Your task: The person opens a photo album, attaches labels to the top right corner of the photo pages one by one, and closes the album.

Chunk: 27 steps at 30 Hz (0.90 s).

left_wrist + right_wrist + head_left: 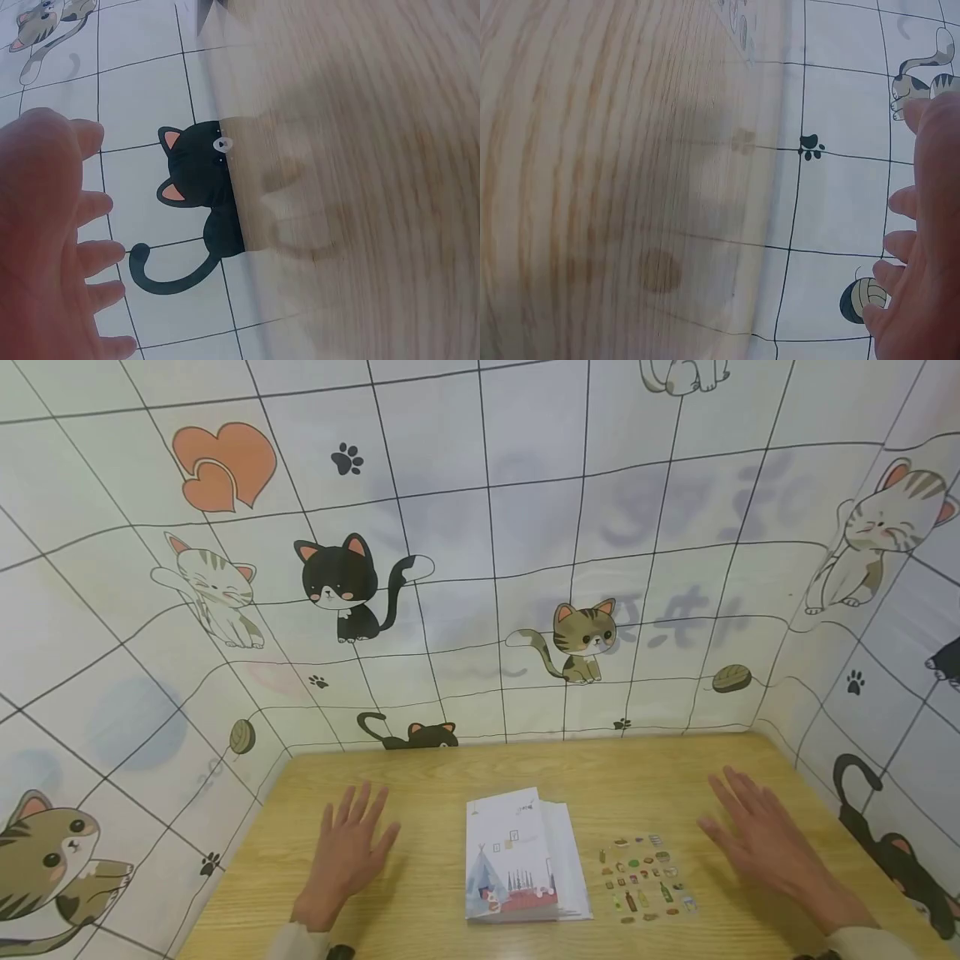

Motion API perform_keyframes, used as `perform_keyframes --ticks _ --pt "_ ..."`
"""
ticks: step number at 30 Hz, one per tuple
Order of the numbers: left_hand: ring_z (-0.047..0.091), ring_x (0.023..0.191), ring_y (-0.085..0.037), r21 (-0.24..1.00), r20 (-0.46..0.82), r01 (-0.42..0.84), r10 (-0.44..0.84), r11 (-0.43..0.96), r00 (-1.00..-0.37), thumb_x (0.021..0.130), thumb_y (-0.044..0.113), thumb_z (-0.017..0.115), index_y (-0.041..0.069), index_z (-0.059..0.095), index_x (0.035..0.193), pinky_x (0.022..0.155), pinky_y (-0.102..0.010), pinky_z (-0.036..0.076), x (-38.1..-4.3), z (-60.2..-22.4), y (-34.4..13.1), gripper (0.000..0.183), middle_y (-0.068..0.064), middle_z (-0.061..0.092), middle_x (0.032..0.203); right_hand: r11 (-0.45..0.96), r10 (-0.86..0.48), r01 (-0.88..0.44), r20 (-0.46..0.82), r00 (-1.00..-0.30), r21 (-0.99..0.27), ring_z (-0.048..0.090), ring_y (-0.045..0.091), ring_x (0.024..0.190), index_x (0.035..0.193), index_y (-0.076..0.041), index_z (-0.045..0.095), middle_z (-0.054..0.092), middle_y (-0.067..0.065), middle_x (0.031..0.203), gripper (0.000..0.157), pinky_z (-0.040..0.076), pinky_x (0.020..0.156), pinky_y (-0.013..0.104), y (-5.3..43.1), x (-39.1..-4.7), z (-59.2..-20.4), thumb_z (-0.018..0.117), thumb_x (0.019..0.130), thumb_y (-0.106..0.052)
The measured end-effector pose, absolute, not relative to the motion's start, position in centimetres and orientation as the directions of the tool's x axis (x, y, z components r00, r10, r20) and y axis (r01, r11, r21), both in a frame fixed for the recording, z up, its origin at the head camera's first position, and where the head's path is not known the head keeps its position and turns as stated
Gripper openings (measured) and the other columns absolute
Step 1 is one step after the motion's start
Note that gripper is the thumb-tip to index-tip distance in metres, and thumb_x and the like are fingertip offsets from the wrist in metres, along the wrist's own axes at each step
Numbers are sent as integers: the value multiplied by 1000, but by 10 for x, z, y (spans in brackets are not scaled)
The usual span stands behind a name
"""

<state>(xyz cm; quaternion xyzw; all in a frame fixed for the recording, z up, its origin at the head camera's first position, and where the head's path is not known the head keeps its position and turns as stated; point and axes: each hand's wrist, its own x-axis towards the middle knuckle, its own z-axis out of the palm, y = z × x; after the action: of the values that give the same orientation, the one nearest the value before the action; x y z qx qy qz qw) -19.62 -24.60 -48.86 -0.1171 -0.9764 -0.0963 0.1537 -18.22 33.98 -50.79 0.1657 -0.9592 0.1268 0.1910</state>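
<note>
My left hand [348,847] is held with its fingers spread on the left side of the wooden table [420,777], holding nothing. On the right side my right hand [772,839] is likewise spread and holds nothing. In the wrist views, the fingers of the left hand [45,240] and right hand [930,225] stand apart from the tabletop. Between the hands lies a white booklet [504,852] with a tent drawing on its cover, which is slightly lifted over the white pages [570,868]. Right of it, nearer the right hand, lies a clear sheet of small food and bottle stickers [633,878].
A white wall covering [457,610] with a black grid and cartoon cats rises behind the table and on both sides. The table's back edge [525,743] meets it. A dark band [341,952] is at the left wrist.
</note>
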Motion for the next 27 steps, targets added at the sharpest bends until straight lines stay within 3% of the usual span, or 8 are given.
perform_keyframes --ticks 9,15,27 --pt "27 145 -44 175 313 267 204 948 -928 101 43 50 11 43 150 112 -68 21 -197 -491 -236 59 -22 37 155 909 -262 -357 370 -891 -216 1 37 152 152 4 28 15 28 161 69 -18 118 33 323 -185 -507 53 102 -36" --pt "24 147 -44 220 279 265 200 939 -939 102 44 48 11 41 151 112 -69 18 -198 -494 -228 60 -22 36 156 890 -308 -410 398 -864 -200 9 37 152 149 6 35 24 30 157 67 -15 118 30 310 -186 -511 58 99 -32" --pt "27 145 -44 261 277 293 219 920 -936 101 42 49 10 42 151 112 -69 20 -200 -496 -206 59 -21 36 156 849 -361 -465 369 -857 -250 24 42 146 151 3 32 28 29 156 69 -11 119 27 284 -189 -513 60 98 -33"
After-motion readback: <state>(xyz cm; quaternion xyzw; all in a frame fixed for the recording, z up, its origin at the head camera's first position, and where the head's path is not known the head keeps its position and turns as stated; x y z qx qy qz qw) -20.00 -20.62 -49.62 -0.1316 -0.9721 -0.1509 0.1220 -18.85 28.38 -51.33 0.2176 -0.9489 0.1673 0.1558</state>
